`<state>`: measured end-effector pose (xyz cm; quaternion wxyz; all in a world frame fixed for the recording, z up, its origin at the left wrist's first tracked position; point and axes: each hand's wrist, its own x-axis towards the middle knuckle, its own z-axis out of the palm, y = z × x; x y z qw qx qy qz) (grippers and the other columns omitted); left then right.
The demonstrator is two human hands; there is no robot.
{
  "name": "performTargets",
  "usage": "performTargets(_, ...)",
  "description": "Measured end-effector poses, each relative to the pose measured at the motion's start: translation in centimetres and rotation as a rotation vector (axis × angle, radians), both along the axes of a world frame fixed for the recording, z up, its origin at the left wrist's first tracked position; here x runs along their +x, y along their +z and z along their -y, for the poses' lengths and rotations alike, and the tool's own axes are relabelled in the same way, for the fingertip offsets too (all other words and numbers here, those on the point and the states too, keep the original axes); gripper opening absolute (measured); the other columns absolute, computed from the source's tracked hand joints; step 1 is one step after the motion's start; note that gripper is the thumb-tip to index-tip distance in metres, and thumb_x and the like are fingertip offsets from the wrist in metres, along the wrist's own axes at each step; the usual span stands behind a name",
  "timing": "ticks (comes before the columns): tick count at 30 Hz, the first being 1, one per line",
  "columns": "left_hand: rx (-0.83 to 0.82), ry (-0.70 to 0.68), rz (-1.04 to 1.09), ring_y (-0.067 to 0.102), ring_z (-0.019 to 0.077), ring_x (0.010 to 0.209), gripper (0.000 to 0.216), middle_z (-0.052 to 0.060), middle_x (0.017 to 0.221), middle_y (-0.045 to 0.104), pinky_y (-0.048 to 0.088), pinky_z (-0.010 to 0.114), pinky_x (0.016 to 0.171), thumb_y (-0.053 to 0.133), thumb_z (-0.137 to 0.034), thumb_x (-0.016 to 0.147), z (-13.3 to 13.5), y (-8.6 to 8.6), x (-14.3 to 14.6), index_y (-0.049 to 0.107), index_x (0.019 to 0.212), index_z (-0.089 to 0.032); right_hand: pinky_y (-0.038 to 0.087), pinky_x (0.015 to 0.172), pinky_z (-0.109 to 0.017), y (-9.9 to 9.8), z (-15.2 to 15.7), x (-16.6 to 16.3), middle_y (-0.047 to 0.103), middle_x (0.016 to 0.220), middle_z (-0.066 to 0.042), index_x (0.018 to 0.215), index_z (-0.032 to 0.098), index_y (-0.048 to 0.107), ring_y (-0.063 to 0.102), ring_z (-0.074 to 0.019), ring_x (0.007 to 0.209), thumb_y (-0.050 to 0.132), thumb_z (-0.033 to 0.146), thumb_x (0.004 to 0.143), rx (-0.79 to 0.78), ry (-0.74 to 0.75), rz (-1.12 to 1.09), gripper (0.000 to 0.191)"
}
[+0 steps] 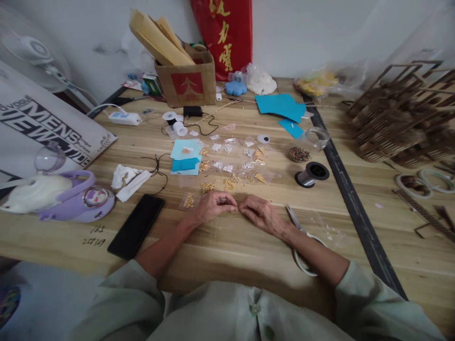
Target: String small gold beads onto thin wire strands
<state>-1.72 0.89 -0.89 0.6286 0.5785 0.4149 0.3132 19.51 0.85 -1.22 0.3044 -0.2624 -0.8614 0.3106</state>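
Note:
Thumb and fingers of my left hand point(216, 206) are pinched together over the wooden table. Close beside it, my right hand point(261, 213) is pinched too, fingertips almost meeting the left ones. A tiny gold-coloured piece point(237, 208) shows between the fingertips; its exact kind is too small to tell. Faint thin thread point(213, 229) seems to run down below my left hand. Just beyond my hands lie loose gold beads point(230, 184) and a small bag of gold beads point(189, 201). Scissors point(294, 218) with pale handles lie partly under my right forearm.
A black phone point(136, 226) and a purple toy-like item point(80, 196) lie left. To the right stand a wire spool point(312, 174), a jar of dark beads point(299, 154) and stacked brown wooden frames point(394, 118). A cardboard box point(186, 76) stands at the back.

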Motion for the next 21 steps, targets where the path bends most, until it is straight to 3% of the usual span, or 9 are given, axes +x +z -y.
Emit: performTargets(21, 0.014, 0.007, -0.019, 0.059, 0.0094, 0.063, 0.016, 0.003, 0.069, 0.067, 0.045, 0.021, 0.063, 0.074, -0.022, 0.066, 0.20, -0.67, 0.51, 0.066, 0.073, -0.011, 0.047, 0.070, -0.027, -0.30, 0.02, -0.07, 0.060, 0.084, -0.005, 0.089, 0.019, 0.057, 0.057, -0.0157, 0.078, 0.049, 0.017, 0.093, 0.006, -0.004, -0.020, 0.009)
